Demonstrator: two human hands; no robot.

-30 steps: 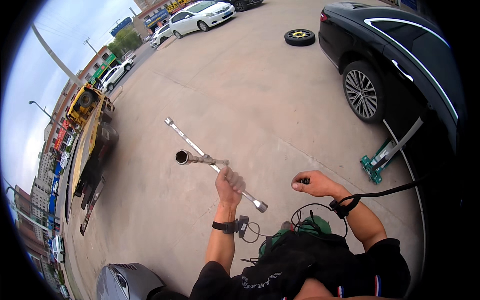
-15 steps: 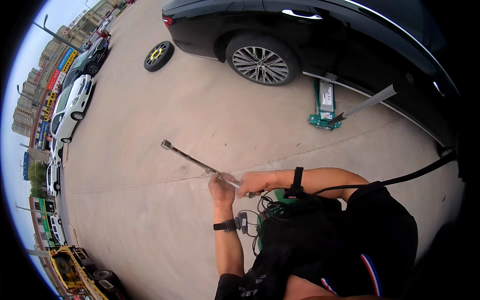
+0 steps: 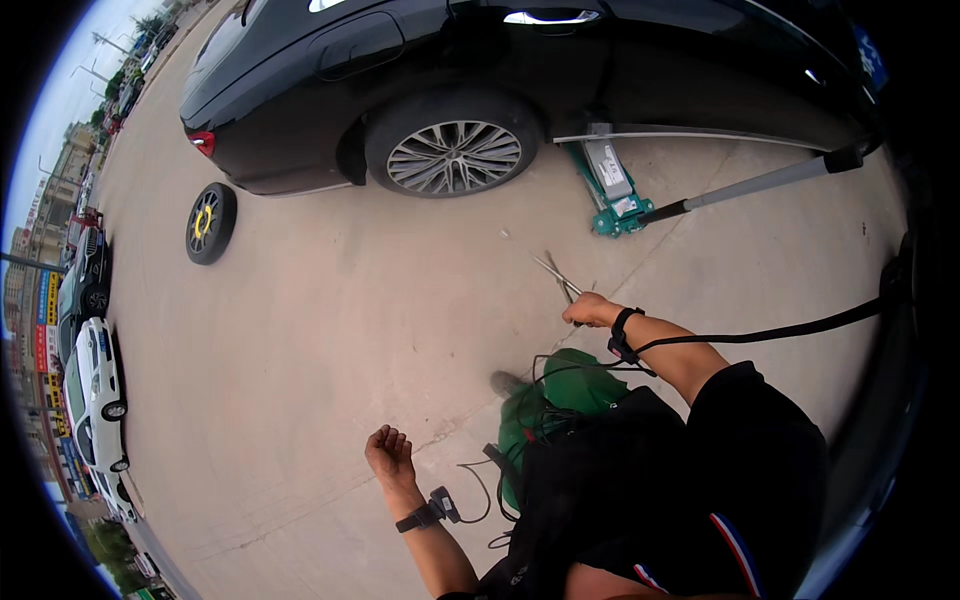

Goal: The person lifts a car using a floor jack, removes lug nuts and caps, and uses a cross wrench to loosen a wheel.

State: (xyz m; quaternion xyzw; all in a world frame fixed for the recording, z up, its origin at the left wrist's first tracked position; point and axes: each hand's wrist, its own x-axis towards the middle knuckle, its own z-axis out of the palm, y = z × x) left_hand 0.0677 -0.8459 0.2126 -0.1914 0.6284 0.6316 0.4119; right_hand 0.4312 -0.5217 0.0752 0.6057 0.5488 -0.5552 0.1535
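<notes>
Right hand [image 3: 592, 310] grips metal wrench [image 3: 562, 279]; left hand [image 3: 390, 454] half-curled

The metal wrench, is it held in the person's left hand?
No, the right hand grips the metal wrench, while the left hand holds nothing visible.

The right hand [image 3: 592, 311] hid part of the wrench [image 3: 565, 282]. The view's upper edge cut off the black car [image 3: 285, 120], which hid one end of the jack [image 3: 613, 190].
</notes>
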